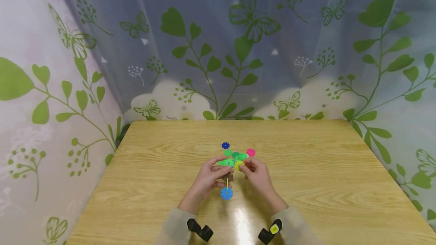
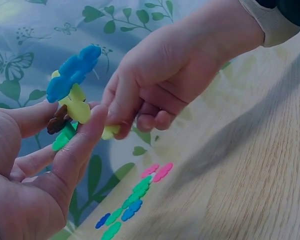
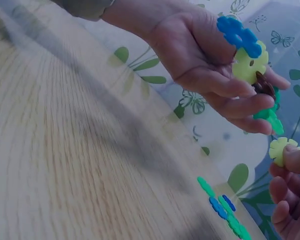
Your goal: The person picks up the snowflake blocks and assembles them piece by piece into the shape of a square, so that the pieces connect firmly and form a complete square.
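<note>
My left hand (image 1: 207, 179) holds a chain of joined, notched flower-shaped plastic discs between thumb and fingers. At one end of the chain is a blue disc (image 3: 239, 36), slotted into a yellow disc (image 3: 250, 65). A brown disc (image 2: 58, 120) comes after it, then green discs (image 3: 271, 120) at the far end, partly covered by the fingers. My right hand (image 1: 259, 175) pinches a separate pale yellow disc (image 3: 278, 151) by its edge. In the right wrist view, a small gap parts this disc from the green end of the chain.
Loose discs lie on the wooden table (image 1: 163, 169) beyond the hands: a dark blue disc (image 1: 225, 145), a pink disc (image 1: 251, 152) and several green ones (image 2: 142, 185). Patterned curtains (image 1: 211, 86) with leaves and butterflies hang at the table's back and sides.
</note>
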Motion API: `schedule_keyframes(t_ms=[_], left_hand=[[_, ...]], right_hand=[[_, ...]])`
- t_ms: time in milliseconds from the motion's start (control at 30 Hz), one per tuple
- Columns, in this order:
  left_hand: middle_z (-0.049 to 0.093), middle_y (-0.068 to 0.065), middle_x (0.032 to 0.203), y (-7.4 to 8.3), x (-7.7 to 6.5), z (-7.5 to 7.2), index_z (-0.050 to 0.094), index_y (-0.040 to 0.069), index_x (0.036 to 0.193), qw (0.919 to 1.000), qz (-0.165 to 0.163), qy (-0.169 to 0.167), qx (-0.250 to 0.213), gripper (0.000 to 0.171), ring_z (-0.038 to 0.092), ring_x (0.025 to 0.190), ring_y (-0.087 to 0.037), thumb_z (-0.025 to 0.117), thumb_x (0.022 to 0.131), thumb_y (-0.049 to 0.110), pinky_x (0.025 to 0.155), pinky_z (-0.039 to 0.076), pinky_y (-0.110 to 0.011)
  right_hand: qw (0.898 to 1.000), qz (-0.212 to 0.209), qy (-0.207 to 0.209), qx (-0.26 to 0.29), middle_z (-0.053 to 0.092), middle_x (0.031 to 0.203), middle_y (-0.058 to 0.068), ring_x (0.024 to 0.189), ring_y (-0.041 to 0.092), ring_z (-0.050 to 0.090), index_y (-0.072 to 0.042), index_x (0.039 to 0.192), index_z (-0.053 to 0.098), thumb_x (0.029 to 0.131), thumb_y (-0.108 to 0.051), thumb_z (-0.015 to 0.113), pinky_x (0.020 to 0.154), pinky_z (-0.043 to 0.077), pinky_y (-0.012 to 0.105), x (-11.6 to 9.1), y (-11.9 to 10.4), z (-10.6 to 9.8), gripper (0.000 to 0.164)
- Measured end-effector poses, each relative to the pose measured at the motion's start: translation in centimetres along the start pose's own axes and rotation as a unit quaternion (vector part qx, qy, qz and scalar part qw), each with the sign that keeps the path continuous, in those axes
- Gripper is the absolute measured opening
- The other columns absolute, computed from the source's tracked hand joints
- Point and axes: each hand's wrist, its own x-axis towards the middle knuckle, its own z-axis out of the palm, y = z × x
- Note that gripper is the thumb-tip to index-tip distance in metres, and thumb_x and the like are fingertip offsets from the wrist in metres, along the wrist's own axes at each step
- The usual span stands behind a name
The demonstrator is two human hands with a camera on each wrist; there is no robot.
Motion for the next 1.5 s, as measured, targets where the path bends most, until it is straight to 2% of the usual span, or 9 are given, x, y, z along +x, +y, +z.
schedule_keyframes(t_ms=[167, 267, 533, 733, 833, 1033, 1267, 1367, 1500], left_hand=[[0.068, -0.008, 0.096, 0.0, -0.1, 0.0, 0.041, 0.007, 0.138, 0.9999, -0.004, 0.012, 0.0, 0.063, 0.068, 0.078, -0.02, 0.069, 0.084, 0.026, 0.049, 0.054, -0.023], [0.068, -0.007, 0.097, 0.0, -0.1, 0.0, 0.042, 0.008, 0.138, 0.9999, -0.004, 0.012, 0.002, 0.063, 0.067, 0.078, -0.019, 0.069, 0.084, 0.027, 0.05, 0.054, -0.023], [0.068, -0.01, 0.098, 0.1, 0.0, 0.1, 0.041, 0.005, 0.137, 1.0, 0.003, 0.009, 0.002, 0.061, 0.067, 0.078, -0.02, 0.068, 0.086, 0.025, 0.05, 0.055, -0.023], [0.067, -0.015, 0.1, 0.2, 0.0, 0.1, 0.042, 0.003, 0.136, 1.0, 0.007, 0.004, -0.004, 0.06, 0.068, 0.076, -0.021, 0.068, 0.086, 0.024, 0.049, 0.055, -0.024], [0.066, -0.017, 0.101, 0.2, -0.1, 0.1, 0.042, 0.002, 0.136, 0.9999, 0.006, 0.004, -0.014, 0.054, 0.067, 0.074, -0.021, 0.062, 0.09, 0.024, 0.053, 0.057, -0.03], [0.065, -0.02, 0.101, 0.1, 0.0, 0.1, 0.043, 0.001, 0.134, 0.9994, 0.003, 0.009, -0.033, 0.042, 0.067, 0.076, -0.025, 0.05, 0.098, 0.021, 0.068, 0.054, -0.054], [0.064, -0.023, 0.101, -0.1, 0.2, 0.1, 0.043, 0.003, 0.135, 0.9994, 0.003, 0.0, -0.036, 0.043, 0.067, 0.076, -0.027, 0.052, 0.096, 0.02, 0.066, 0.055, -0.053], [0.064, -0.023, 0.101, -0.1, 0.2, 0.1, 0.047, 0.007, 0.135, 0.9993, 0.0, -0.006, -0.038, 0.04, 0.067, 0.076, -0.026, 0.05, 0.097, 0.017, 0.066, 0.056, -0.052], [0.065, -0.02, 0.097, 0.0, 0.2, 0.2, 0.052, 0.014, 0.133, 0.9994, -0.009, 0.006, -0.034, 0.036, 0.067, 0.076, -0.027, 0.049, 0.097, 0.015, 0.065, 0.056, -0.05]], right_hand=[[0.999, -0.024, 0.006, 0.032, 0.062, 0.077, 0.021, 0.06, 0.031, 0.053, 0.007, 0.086, 0.062, 0.085, 0.003, 0.064, 0.049, 0.048, 0.025, -0.9, -1.9, 0.2, 0.005], [0.998, -0.049, 0.013, 0.029, 0.06, 0.075, 0.018, 0.058, 0.027, 0.052, 0.008, 0.086, 0.06, 0.085, 0.002, 0.064, 0.048, 0.047, 0.025, -0.9, -1.5, 0.3, 0.006], [0.998, -0.041, 0.03, 0.022, 0.06, 0.075, 0.013, 0.06, 0.023, 0.052, -0.003, 0.087, 0.064, 0.086, -0.01, 0.067, 0.049, 0.045, 0.021, -0.4, -0.2, 0.4, 0.008], [0.997, -0.072, 0.014, 0.015, 0.059, 0.075, 0.012, 0.059, 0.02, 0.053, 0.003, 0.088, 0.064, 0.085, 0.0, 0.066, 0.051, 0.047, 0.019, -0.6, -1.5, 0.5, 0.005], [0.998, -0.067, 0.014, 0.01, 0.059, 0.074, 0.014, 0.059, 0.023, 0.052, 0.006, 0.088, 0.063, 0.084, 0.004, 0.065, 0.05, 0.045, 0.017, -0.9, -2.6, 0.6, 0.005], [0.998, -0.066, 0.018, 0.005, 0.057, 0.073, 0.017, 0.058, 0.021, 0.051, 0.008, 0.088, 0.062, 0.083, 0.006, 0.064, 0.049, 0.042, 0.016, -1.1, -3.7, 0.5, 0.005], [0.997, -0.079, 0.009, 0.006, 0.057, 0.072, 0.017, 0.059, 0.024, 0.052, 0.011, 0.089, 0.061, 0.083, 0.009, 0.063, 0.049, 0.043, 0.016, -1.1, -4.0, 0.5, 0.006], [0.995, -0.097, 0.009, 0.003, 0.057, 0.072, 0.02, 0.058, 0.025, 0.052, 0.011, 0.086, 0.061, 0.082, 0.011, 0.062, 0.049, 0.044, 0.016, -0.9, -3.9, 0.7, 0.004], [0.992, -0.124, 0.021, 0.001, 0.056, 0.07, 0.023, 0.056, 0.022, 0.052, 0.01, 0.081, 0.061, 0.08, 0.013, 0.063, 0.046, 0.044, 0.018, -0.7, -3.6, 1.1, 0.004]])
